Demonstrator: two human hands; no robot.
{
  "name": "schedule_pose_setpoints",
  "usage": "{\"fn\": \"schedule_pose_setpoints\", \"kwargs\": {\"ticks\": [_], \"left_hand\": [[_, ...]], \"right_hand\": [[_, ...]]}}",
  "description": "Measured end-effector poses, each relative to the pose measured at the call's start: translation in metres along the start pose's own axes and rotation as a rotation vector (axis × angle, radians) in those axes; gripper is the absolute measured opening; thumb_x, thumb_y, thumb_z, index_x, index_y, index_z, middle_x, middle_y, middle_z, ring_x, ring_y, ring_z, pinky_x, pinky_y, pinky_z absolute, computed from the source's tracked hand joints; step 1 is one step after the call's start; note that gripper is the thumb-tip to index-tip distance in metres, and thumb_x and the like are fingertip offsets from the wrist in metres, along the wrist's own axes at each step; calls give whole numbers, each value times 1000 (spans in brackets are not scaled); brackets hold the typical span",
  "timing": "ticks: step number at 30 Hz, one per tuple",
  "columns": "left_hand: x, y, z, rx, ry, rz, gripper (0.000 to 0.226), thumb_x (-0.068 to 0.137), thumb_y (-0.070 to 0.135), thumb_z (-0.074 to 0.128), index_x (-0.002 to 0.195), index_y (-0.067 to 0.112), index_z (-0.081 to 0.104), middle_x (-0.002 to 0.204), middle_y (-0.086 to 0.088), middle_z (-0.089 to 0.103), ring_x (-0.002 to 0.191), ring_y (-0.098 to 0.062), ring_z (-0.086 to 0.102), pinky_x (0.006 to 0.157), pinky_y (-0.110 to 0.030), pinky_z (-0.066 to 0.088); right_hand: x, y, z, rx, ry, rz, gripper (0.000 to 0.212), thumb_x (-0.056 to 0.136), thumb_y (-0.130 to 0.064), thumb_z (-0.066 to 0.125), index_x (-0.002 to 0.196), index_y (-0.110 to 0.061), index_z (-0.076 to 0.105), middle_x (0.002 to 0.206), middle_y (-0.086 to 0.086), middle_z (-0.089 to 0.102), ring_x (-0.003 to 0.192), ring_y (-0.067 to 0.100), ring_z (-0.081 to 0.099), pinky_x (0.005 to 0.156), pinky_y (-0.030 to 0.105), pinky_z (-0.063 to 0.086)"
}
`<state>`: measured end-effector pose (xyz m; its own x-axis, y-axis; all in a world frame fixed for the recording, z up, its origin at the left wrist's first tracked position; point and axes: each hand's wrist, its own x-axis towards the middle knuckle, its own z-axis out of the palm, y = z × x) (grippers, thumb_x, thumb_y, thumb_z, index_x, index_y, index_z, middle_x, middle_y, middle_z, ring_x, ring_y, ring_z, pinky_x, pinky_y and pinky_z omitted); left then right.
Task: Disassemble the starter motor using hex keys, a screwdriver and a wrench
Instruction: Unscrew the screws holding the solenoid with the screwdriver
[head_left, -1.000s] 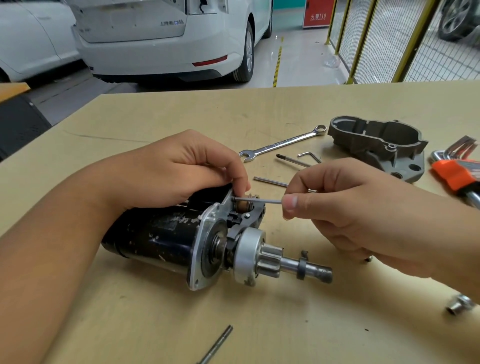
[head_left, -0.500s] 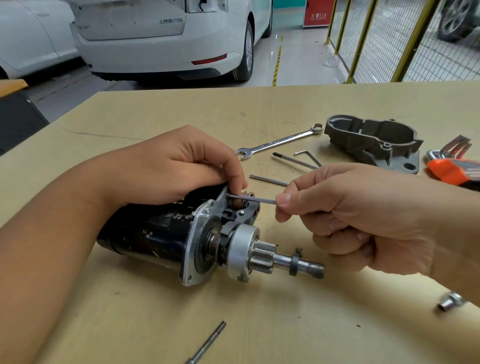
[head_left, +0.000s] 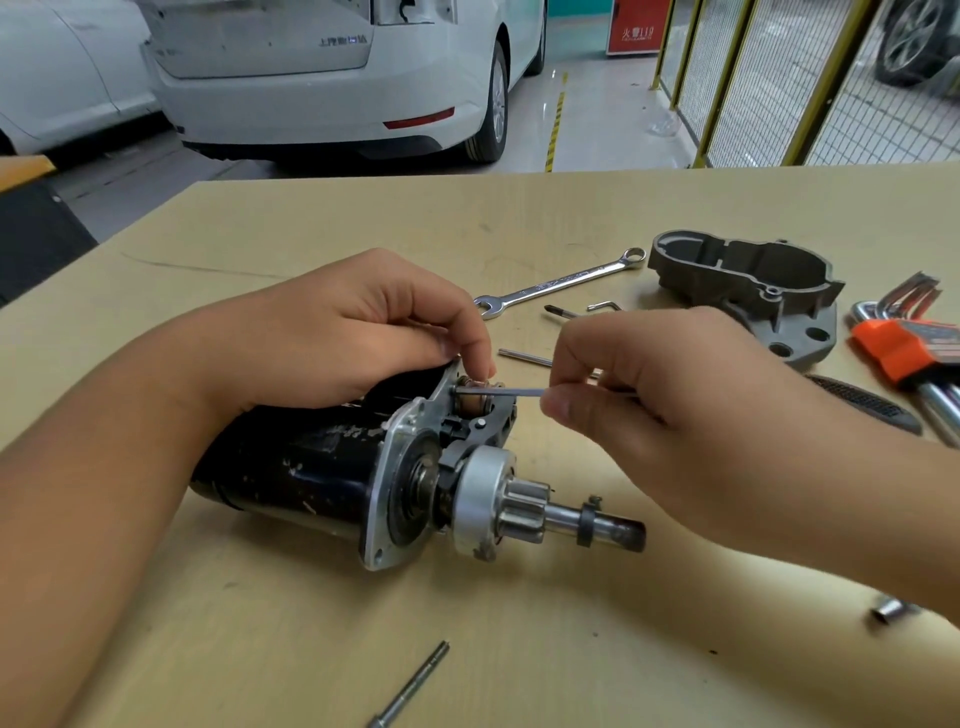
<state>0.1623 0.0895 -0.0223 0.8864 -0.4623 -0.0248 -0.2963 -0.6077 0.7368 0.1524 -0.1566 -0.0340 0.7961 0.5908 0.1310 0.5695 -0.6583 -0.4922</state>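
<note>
Two hands over the starter motor (head_left: 332, 467), lying on its side on the tabletop (head_left: 260, 623). Left hand (head_left: 343, 332) curled down on top of the black body, fingers pinching near the small brown part. Right hand (head_left: 670, 395) pinching a thin hex key (head_left: 498, 391), tip poked into the motor's front. Wrench (head_left: 561, 283), grey cover (head_left: 748, 283) and orange hex key set (head_left: 904, 348) farther right.

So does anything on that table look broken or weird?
The starter motor looks worn: its black body has chipped paint with pale patches. Its grey nose housing lies apart near the wrench, with loose rods about, but that fits taking it apart. Nothing looks spilled or snapped.
</note>
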Motion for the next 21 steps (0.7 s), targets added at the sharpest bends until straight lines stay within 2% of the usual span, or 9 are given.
{"fn": "schedule_pose_setpoints", "kwargs": {"ticks": [2, 4, 7, 9, 11, 13, 15, 17, 21], "left_hand": [[0, 0, 1, -4, 4, -3, 25, 96, 24, 56, 95, 29, 80, 102, -30, 71, 97, -56, 64, 88, -73, 50], [0, 1, 1, 7, 6, -10, 25, 96, 23, 56, 96, 28, 80, 98, -32, 70, 93, -57, 63, 86, -73, 49], [-1, 2, 0, 12, 7, -21, 22, 94, 26, 59, 98, 26, 80, 95, -35, 68, 90, -59, 61, 84, -76, 48], [-1, 4, 1, 32, 9, -8, 19, 92, 30, 63, 99, 26, 80, 100, -29, 72, 92, -55, 63, 84, -71, 50], [-2, 8, 3, 63, 26, 17, 17, 89, 38, 67, 95, 30, 81, 101, -13, 77, 91, -48, 66, 84, -66, 53], [-1, 12, 7, 65, 56, 27, 17, 87, 43, 69, 90, 32, 81, 102, -4, 77, 89, -46, 69, 83, -64, 55], [0, 15, 10, 80, 65, 39, 14, 87, 38, 70, 85, 30, 81, 101, -2, 78, 91, -33, 74, 85, -57, 59], [2, 17, 13, 99, 47, 43, 14, 87, 31, 70, 87, 25, 82, 99, -1, 79, 95, -23, 75, 87, -50, 59], [2, 18, 10, 76, 10, 5, 15, 86, 28, 72, 91, 21, 83, 99, -3, 80, 96, -23, 75, 90, -51, 58]], "right_hand": [[-3, 0, 1, -253, 43, -102, 26, 94, -45, 39, 90, -26, 56, 53, -2, 46, 48, 18, 45, 47, 33, 42], [-4, 1, 1, -425, 64, -210, 8, 98, -25, 55, 92, -21, 55, 53, 0, 44, 43, 28, 43, 44, 34, 42], [-4, 4, 0, -423, 108, -261, 11, 95, -18, 65, 87, -18, 57, 49, -1, 43, 37, 29, 39, 42, 29, 35], [-3, 1, 1, -272, 88, -184, 21, 96, -38, 53, 82, -24, 59, 47, -3, 42, 40, 16, 41, 40, 29, 33], [3, 1, 1, 55, 31, 13, 30, 90, -50, 54, 78, -24, 61, 47, -2, 50, 40, 14, 46, 38, 26, 36], [9, 5, 0, 466, -89, 271, 28, 93, -41, 66, 79, -16, 65, 42, -4, 44, 32, 10, 33, 35, 22, 29], [9, 5, 0, 778, -211, 438, 24, 94, -30, 70, 76, -14, 66, 43, -4, 35, 35, 13, 22, 40, 17, 22], [8, 6, 0, 933, -297, 491, 18, 93, -28, 70, 80, -16, 68, 47, -2, 29, 38, 13, 17, 42, 15, 19], [7, 6, 0, 972, -365, 476, 16, 93, -29, 68, 84, -15, 68, 50, -1, 29, 39, 12, 17, 42, 15, 18]]}}
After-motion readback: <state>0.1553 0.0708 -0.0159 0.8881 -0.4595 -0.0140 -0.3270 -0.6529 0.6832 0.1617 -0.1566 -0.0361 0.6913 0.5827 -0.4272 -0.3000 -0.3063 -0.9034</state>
